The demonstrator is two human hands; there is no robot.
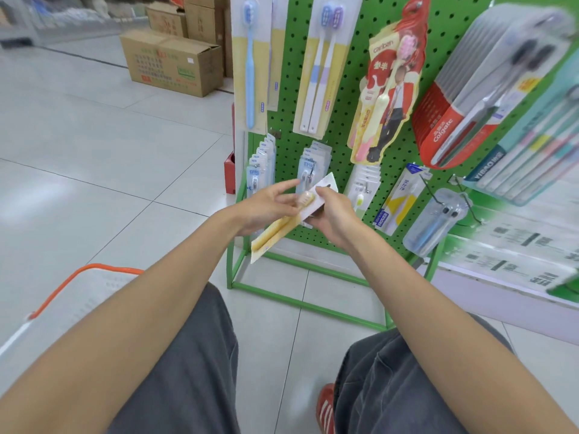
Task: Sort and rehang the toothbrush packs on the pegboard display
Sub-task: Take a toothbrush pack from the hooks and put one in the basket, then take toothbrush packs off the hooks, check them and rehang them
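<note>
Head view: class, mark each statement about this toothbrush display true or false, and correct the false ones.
1. The yellow toothbrush pack hangs on a peg. False: the right hand grips it, off the green pegboard.
2. The left hand has its fingers stretched out. True.
3. The Colgate packs hang at the board's lower left. False: they hang at its upper right.
4. Cardboard boxes stand on the floor beyond the board. True.
</note>
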